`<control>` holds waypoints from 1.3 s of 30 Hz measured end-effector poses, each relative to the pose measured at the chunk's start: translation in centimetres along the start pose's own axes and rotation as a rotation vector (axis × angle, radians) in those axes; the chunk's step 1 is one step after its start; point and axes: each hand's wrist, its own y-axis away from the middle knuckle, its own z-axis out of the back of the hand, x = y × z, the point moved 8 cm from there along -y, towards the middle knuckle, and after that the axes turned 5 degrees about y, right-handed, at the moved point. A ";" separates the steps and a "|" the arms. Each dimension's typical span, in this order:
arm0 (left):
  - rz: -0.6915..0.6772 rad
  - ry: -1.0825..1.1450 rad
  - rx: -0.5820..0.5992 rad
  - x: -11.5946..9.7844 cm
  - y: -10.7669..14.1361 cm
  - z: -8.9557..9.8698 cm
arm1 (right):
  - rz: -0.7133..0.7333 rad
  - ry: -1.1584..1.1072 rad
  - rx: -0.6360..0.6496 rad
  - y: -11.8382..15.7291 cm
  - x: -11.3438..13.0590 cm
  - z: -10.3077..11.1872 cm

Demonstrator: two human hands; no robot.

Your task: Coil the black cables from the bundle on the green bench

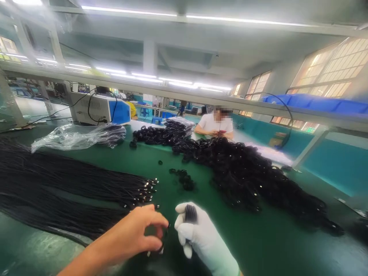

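My right hand (192,232), in a white glove, is closed around a tight black cable coil (191,214). Bare and curled, my left hand (140,230) is just to its left, with a dark piece of cable (166,234) at the fingertips. Small light connector ends (161,251) show below my left thumb; the grip there is partly hidden. Left of my hands lie long straight black cables (94,180) in bundles, their connector ends pointing towards the middle. Several small black rings or coils (185,180) lie on the green table (276,237) beyond my hands.
A large heap of coiled black cables (238,168) stretches across the right and back. Clear plastic bags (77,138) lie at the back left beside a white and blue machine (100,109). A person in a white top (215,124) sits across the table. A shelf bar (178,96) spans overhead.
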 end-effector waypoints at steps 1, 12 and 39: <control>-0.004 0.016 -0.023 -0.1 -0.1 0.2 | -0.017 0.013 0.015 0.1 0.0 -0.1; -0.060 0.100 -0.030 -1.5 -0.2 -1.4 | -0.104 0.287 0.084 -1.2 -4.8 -0.7; 0.129 0.889 -0.213 -0.3 -1.4 -0.7 | 0.129 -0.206 0.346 0.5 -1.2 -3.0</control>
